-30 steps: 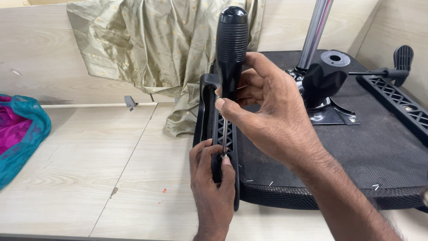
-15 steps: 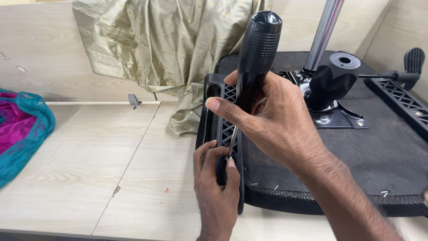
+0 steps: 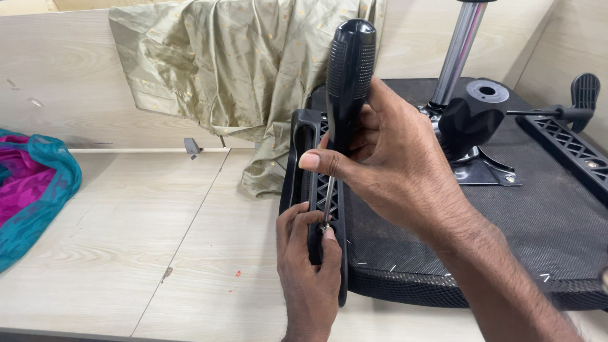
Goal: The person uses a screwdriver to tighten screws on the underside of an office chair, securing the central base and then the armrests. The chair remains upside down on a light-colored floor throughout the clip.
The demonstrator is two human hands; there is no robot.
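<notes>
On a pale wooden worktop, a pink-and-teal cloth (image 3: pixel 28 190) is seen bunched at the far left edge, with bare board left open beside it. An olive fabric (image 3: pixel 240 76) is draped over the back panel. At centre, a black armrest bracket (image 3: pixel 303 164) is steadied against the upturned chair seat (image 3: pixel 519 221) by the left hand (image 3: pixel 310 272), its fingers pressed around the bracket, apparently so the tip stays seated. A black-handled screwdriver (image 3: pixel 349 69) is gripped upright by the right hand (image 3: pixel 392 158), fingers closed around the handle.
</notes>
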